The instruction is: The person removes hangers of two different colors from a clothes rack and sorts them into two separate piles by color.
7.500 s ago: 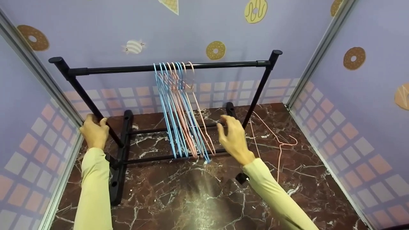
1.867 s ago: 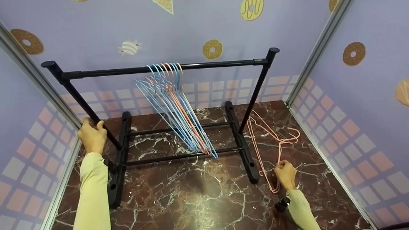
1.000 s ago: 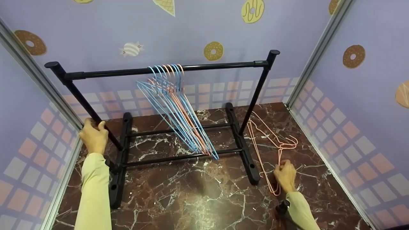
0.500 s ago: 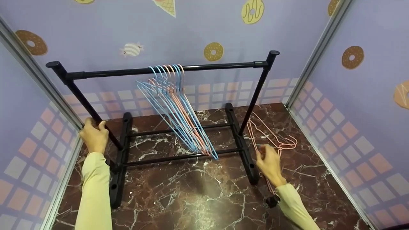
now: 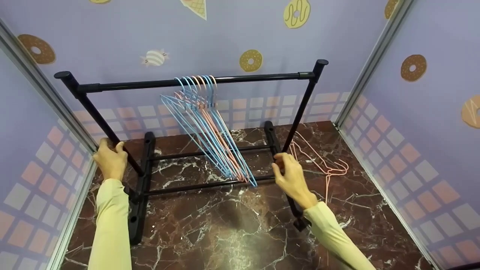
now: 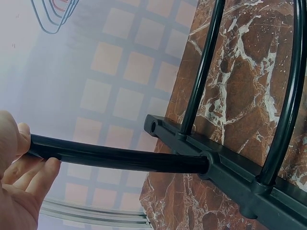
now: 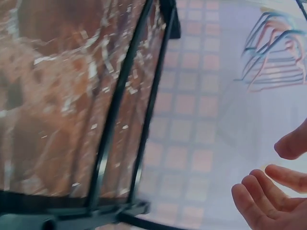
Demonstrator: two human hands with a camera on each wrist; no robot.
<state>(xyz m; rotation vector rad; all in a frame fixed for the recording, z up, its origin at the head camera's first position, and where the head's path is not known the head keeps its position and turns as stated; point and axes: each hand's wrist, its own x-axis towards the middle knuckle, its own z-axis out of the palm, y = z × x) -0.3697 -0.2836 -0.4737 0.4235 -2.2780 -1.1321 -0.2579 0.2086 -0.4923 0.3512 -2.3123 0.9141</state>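
L hand on rack, R hand free
My left hand (image 5: 109,160) grips rack post (image 5: 98,120) at 9 o'clock; right hand (image 5: 293,179), fingers loosely spread, holds nothing by hangers (image 5: 210,131).

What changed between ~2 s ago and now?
The right hand let go of the pink hangers lying on the floor and moved up and left toward the rack's right post, fingers open. The left hand keeps gripping the left post; the hung hangers are unchanged.

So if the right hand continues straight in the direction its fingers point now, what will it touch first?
Probably the bunch of blue and pink hangers on the black rack. The right hand is open, fingers pointing up-left toward them, though depth is hard to judge.
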